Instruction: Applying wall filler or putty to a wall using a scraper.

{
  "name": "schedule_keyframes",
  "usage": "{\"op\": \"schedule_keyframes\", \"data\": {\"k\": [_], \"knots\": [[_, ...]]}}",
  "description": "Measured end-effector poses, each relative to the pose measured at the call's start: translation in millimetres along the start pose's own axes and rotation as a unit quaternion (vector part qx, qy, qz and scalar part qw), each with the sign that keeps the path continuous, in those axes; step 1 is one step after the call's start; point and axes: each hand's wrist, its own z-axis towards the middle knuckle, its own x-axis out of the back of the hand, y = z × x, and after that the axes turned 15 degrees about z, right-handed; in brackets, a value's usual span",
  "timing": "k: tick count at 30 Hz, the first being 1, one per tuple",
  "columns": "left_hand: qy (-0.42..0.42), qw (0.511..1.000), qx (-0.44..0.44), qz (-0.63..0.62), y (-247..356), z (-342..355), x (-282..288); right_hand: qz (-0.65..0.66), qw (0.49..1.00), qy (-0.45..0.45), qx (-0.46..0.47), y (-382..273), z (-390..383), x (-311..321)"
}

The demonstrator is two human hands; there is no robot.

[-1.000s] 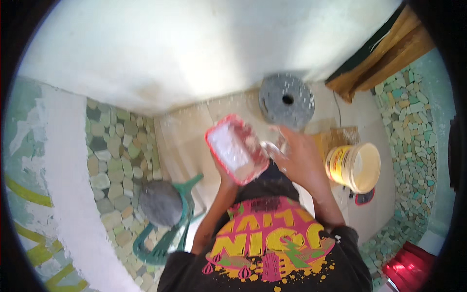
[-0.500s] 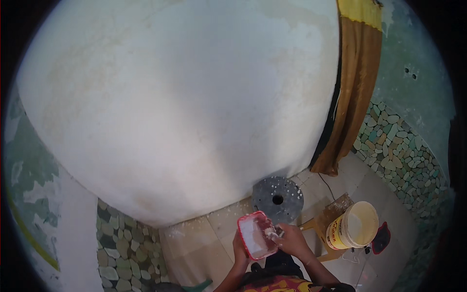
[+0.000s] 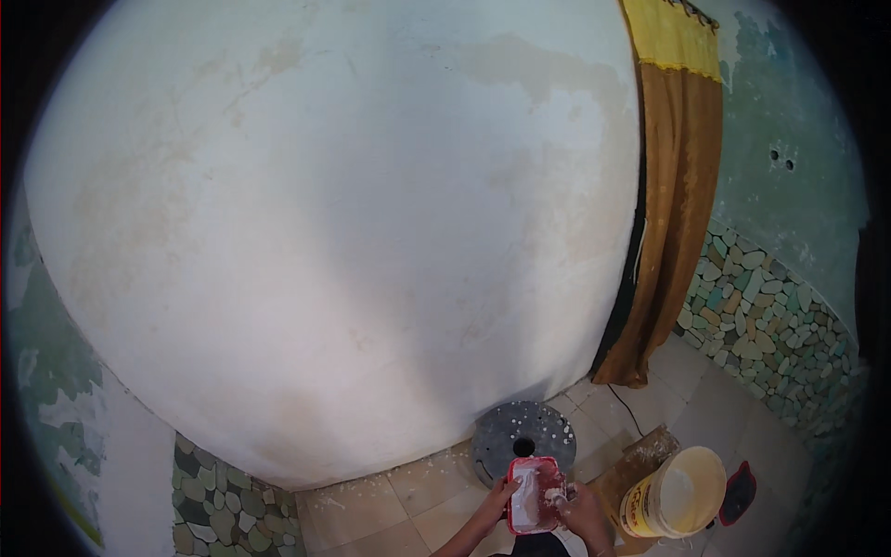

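My left hand [image 3: 498,501] is closed on the left side of a small red plastic tub [image 3: 535,531], held low in front of me. White paste [image 3: 525,497] covers the left part of its inside, and thinner smears show on the right. At the tub's right side, my right hand [image 3: 585,513] is closed round a small paste-smeared tool [image 3: 555,497], whose end is inside the tub. My fingers hide most of this tool, so its exact kind does not show.
A round grey stool top [image 3: 497,453] with white spatters stands just beyond the tub, by the white wall [image 3: 371,278]. On the right are a white and yellow bucket [image 3: 689,492], a wooden board [image 3: 640,462], a red-rimmed dark tray [image 3: 738,492] and a brown curtain [image 3: 677,186].
The view has tilted up, so the wall, stool and bucket sit lower in it. Both hands have shifted right and lower in view with the tub, which now looks straighter.
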Motion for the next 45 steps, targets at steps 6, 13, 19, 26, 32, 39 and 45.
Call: {"op": "schedule_keyframes", "data": {"k": [6,13,19,26,32,39,45], "knots": [[0.036,0.999,0.033,-0.011,7.0,54.9,11.9,-0.031,0.998,-0.051,0.019,8.3,75.6,-0.9],[0.219,0.975,-0.036,-0.020,-39.2,103.7,22.0,-0.052,0.964,-0.255,-0.053,47.1,163.1,-22.3],[0.166,0.949,-0.067,-0.261,-33.1,91.2,13.4,-0.048,0.944,-0.325,0.023,37.5,188.6,-41.4],[0.273,0.934,0.038,-0.229,-70.4,73.8,29.9,-0.095,0.910,-0.402,-0.043,34.9,194.1,-67.3],[0.266,0.921,0.082,-0.273,-65.3,62.4,27.3,-0.108,0.908,-0.401,-0.054,31.7,185.0,-71.5],[0.225,0.960,0.018,-0.164,-46.8,73.0,50.5,-0.128,0.916,-0.377,-0.049,14.6,194.5,-79.2],[0.180,0.961,0.024,-0.209,-21.5,85.2,66.2,-0.146,0.936,-0.321,-0.006,-6.9,193.1,-84.7]]}}
